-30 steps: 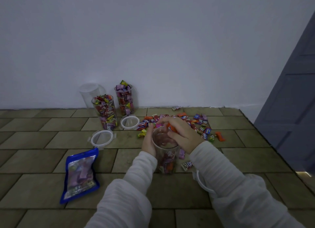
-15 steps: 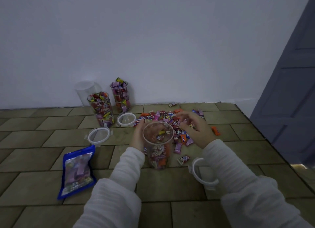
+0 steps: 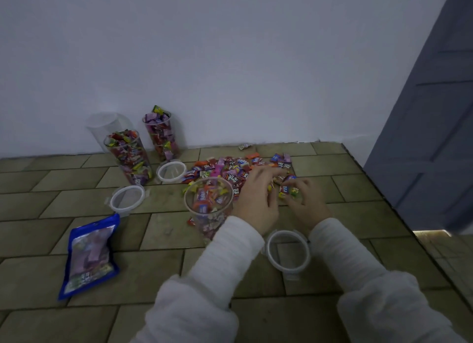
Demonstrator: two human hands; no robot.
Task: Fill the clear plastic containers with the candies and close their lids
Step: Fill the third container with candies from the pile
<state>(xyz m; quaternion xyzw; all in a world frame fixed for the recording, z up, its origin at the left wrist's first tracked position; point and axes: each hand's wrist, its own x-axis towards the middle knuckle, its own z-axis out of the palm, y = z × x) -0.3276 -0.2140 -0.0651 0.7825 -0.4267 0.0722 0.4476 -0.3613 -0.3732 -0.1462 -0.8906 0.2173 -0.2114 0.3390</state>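
Now both hands work the candy pile [image 3: 230,169] just right of the open container [image 3: 208,201]: left hand [image 3: 256,201] with fingers spread over the wrappers, right hand [image 3: 303,204] curled around several candies. One lid [image 3: 288,250] lies nearer than the container, between the sleeves.

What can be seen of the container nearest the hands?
The container is a tall clear plastic tumbler standing upright on the tiled floor, lid off, mouth open. Wrapped candies in red, orange, pink and yellow fill it partway, short of the rim. The candy pile lies just behind it. The left hand is beside its right wall; whether they touch cannot be told. A loose lid lies to its right, nearer the camera.
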